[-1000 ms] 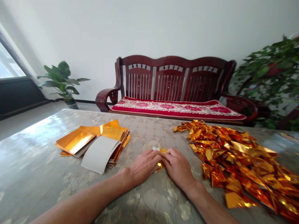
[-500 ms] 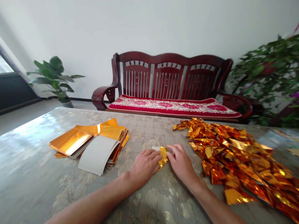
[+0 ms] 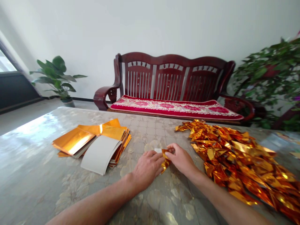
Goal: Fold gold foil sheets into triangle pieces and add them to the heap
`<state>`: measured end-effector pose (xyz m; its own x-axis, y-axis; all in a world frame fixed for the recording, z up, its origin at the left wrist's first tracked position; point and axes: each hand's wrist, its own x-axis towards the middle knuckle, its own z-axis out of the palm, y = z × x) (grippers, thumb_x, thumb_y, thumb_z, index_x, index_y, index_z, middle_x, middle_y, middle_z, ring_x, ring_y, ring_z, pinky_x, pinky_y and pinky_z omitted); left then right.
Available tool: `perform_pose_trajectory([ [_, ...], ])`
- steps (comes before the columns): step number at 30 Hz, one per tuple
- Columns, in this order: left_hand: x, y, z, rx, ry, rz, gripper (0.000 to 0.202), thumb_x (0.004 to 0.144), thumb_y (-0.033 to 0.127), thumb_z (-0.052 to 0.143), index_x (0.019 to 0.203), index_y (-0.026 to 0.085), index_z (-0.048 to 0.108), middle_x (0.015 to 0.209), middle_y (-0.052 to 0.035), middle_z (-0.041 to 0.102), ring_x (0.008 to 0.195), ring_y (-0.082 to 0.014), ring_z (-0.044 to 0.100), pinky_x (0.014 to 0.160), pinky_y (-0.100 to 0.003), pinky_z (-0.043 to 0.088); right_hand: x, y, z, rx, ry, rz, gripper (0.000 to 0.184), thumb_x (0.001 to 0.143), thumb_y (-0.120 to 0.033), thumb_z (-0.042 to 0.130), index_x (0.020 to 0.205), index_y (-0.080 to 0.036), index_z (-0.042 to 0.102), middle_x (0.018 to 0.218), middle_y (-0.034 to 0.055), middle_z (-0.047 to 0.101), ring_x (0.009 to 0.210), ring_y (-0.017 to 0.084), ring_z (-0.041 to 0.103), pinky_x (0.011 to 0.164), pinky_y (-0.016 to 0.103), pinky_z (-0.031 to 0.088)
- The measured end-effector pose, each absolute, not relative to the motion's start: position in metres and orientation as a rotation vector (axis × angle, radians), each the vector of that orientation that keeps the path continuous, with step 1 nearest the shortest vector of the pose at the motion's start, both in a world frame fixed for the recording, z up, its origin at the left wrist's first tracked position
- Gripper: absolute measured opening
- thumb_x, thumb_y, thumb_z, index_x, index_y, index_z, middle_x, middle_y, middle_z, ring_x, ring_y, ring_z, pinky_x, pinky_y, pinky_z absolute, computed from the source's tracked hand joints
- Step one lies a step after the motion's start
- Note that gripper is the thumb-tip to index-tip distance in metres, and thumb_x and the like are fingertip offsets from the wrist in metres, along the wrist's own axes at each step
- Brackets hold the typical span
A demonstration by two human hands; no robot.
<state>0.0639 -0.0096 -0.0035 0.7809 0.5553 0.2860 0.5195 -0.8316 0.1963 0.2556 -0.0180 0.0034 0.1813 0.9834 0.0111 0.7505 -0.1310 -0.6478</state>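
A gold foil paper sheet [image 3: 165,164] with a pale grey underside lies on the table between my hands, partly folded. My left hand [image 3: 148,165] rests flat over its left part, fingers stretched out and pressing it to the tabletop. With thumb and forefinger, my right hand [image 3: 177,156] pinches the sheet's upper right edge. Much of the sheet is hidden under the left fingers. Left of my hands is a stack of gold foil paper [image 3: 77,140], its top sheet [image 3: 101,153] turned grey side up. To the right spreads a large heap of folded gold foil pieces [image 3: 234,159].
The table [image 3: 140,206] has a glossy floral cover. A clear plastic bag [image 3: 278,140] lies behind the heap at the right. Beyond the table stands a dark red wooden bench [image 3: 172,78] with a patterned seat cover. Potted plants [image 3: 58,78] flank it.
My right hand has moved slightly left, and its thumb and forefinger now close on the sheet's upper edge, which is turned over further. My left hand stays pressed on the paper.
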Motion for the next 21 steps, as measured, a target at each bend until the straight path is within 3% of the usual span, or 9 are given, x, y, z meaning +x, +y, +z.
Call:
perform_pose_trajectory([
  [4,0.065,-0.012,-0.002,2.872,0.860,0.483,0.020,0.098,0.034,0.053,0.115,0.025,0.059,0.119,0.0007,0.066,0.107,-0.0210,0.056,0.094,-0.036,0.046,0.255,-0.014,0.013,-2.035,-1.594,0.674,0.032,0.080,-0.033,0.062,0.110,-0.021,0.063,0.086,0.0016,0.074,0.076,0.018,0.067,0.062,0.026,0.043],
  [10,0.065,-0.015,0.002,2.881,0.934,0.453,0.023,0.096,0.038,0.056,0.117,0.029,0.056,0.124,0.0011,0.062,0.111,-0.0225,0.054,0.092,-0.038,0.047,0.250,-0.017,0.016,-2.076,-1.625,0.609,0.017,0.081,-0.036,0.059,0.086,-0.024,0.071,0.082,0.0013,0.073,0.076,0.019,0.066,0.063,0.027,0.041],
  [14,0.065,-0.016,0.004,2.889,0.999,0.435,0.030,0.094,0.041,0.058,0.122,0.031,0.054,0.127,0.0000,0.059,0.112,-0.0244,0.053,0.090,-0.039,0.047,0.251,-0.022,0.010,-1.997,-1.612,0.639,0.021,0.080,-0.030,0.057,0.093,-0.027,0.072,0.078,-0.0014,0.072,0.072,0.018,0.065,0.061,0.026,0.040],
  [21,0.064,-0.017,0.004,2.892,1.047,0.420,0.036,0.093,0.043,0.059,0.126,0.033,0.052,0.135,-0.0014,0.053,0.116,-0.0262,0.051,0.094,-0.042,0.046,0.242,-0.032,0.005,-2.050,-1.638,0.319,0.016,0.081,-0.027,0.059,0.088,-0.028,0.073,0.087,-0.0007,0.072,0.082,0.019,0.064,0.068,0.028,0.041],
])
